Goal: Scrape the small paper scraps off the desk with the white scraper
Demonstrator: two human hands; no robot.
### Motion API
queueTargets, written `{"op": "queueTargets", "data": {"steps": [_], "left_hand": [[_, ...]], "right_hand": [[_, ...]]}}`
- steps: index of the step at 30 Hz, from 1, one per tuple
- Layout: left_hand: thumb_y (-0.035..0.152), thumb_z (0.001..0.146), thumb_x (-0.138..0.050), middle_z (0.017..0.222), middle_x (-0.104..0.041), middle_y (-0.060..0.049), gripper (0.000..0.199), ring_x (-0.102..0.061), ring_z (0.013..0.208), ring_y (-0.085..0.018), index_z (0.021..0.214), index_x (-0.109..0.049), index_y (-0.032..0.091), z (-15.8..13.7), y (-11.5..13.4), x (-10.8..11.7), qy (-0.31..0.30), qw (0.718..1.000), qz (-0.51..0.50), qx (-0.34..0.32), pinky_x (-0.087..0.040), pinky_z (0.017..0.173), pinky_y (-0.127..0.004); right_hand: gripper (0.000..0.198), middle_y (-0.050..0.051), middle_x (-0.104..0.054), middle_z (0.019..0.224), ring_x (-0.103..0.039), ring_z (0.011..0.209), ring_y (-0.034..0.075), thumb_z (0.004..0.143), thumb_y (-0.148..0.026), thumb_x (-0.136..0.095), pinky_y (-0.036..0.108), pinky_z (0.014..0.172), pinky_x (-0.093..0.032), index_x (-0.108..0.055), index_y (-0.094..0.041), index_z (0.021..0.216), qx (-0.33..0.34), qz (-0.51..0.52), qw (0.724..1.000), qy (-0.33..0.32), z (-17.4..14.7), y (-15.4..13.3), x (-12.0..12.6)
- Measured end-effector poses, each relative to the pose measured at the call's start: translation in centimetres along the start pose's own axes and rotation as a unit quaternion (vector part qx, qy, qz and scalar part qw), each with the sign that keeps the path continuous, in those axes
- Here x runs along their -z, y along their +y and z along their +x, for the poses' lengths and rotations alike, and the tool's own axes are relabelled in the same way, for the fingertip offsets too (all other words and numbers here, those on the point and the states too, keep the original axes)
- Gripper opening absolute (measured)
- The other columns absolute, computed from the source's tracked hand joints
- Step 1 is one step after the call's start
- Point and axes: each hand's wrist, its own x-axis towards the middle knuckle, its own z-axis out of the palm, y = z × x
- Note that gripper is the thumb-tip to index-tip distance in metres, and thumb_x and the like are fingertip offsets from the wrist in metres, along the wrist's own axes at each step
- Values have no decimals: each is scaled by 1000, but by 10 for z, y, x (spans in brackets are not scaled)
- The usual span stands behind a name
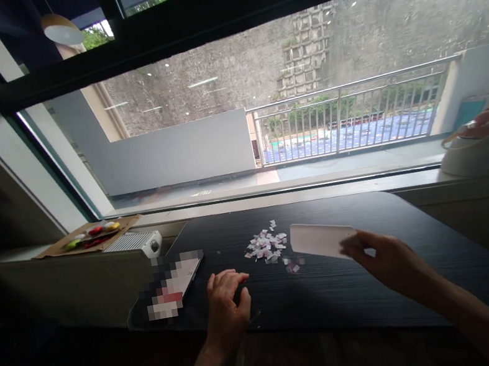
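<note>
My right hand (383, 259) pinches the near right end of a flat, pale rectangular card (320, 239) between thumb and fingers. The card is held over the dark table (343, 311), just right of a loose pile of small white paper scraps (266, 246). A few more scraps (292, 265), some with reddish marks, lie nearer to me. My left hand (228, 302) is at the table's front edge, fingers loosely bent and thumb apart, with nothing visible in it. Something clear and thin (255, 318) shows faintly beside its thumb.
Left on the table lies a flat rectangular thing (181, 282), blurred out, with a dark edge. Beyond the table stands a wide window (210, 201). Colourful small items rest on brown paper (126, 224) at left. A pale container (471, 152) stands on the sill at right.
</note>
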Motion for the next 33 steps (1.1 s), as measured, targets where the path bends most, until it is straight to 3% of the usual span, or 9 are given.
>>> {"op": "queueTargets", "data": {"steps": [2, 4, 6, 11, 15, 20, 27, 33], "left_hand": [[20, 78, -45, 93, -70, -4, 24, -61, 102, -27, 91, -65, 23, 0, -1, 0, 4, 1000, -4, -4, -33, 101, -59], [21, 78, -45, 92, -71, -4, 24, -61, 101, -27, 90, -65, 23, 0, -2, 0, 8, 1000, -7, -7, -34, 100, -58], [22, 78, -45, 91, -71, -4, 24, -62, 101, -27, 90, -66, 23, 0, -3, -1, 12, 1000, -7, -10, -34, 100, -58], [22, 77, -45, 92, -71, -4, 24, -62, 101, -26, 91, -65, 24, -1, -5, -1, 13, 1000, -1, -15, -34, 100, -57], [22, 78, -46, 94, -71, -3, 24, -62, 102, -26, 92, -65, 24, -2, -7, -2, 16, 1000, 8, -19, -34, 100, -56], [21, 78, -46, 94, -72, -4, 24, -62, 101, -27, 93, -65, 24, -4, -10, -2, 19, 999, 18, -22, -35, 98, -57], [20, 79, -46, 93, -71, -4, 26, -63, 100, -27, 96, -65, 23, -6, -7, 1, 14, 999, 38, -3, -37, 98, -57], [20, 79, -47, 89, -71, -4, 27, -63, 99, -26, 99, -65, 23, -8, -4, 3, 3, 999, 48, -2, -38, 98, -54]], "right_hand": [[17, 6, -75, 87, -69, 77, 26, 84, -31, -49, 47, 85, -47, -65, -24, 85, 44, -47, 997, 31, -1, 1, -2], [16, 2, -76, 82, -69, 68, 21, 85, -25, -47, 53, 101, -37, -62, -24, 80, 101, -66, 992, 43, -3, 2, -7], [18, 0, -75, 77, -68, 61, 18, 88, -23, -45, 57, 106, -30, -60, -24, 78, 136, -83, 986, 55, -6, 3, -13], [18, -3, -75, 78, -67, 58, 15, 90, -22, -43, 58, 105, -32, -59, -24, 81, 159, -82, 983, 43, -9, 4, -15], [23, 2, -75, 77, -69, 63, 18, 92, -26, -40, 60, 104, -33, -59, -22, 79, 163, -127, 971, 119, -8, 7, -11], [19, 0, -75, 81, -70, 65, 18, 93, -25, -43, 61, 105, -30, -60, -23, 87, 179, -117, 975, 53, -16, 19, -8], [16, 1, -77, 84, -72, 72, 22, 90, -28, -47, 54, 102, -40, -61, -24, 83, 137, -55, 987, 58, -24, 26, -13], [16, 0, -76, 81, -72, 73, 23, 88, -24, -47, 54, 103, -39, -60, -25, 79, 108, -38, 993, 33, -34, 24, -13]]}}
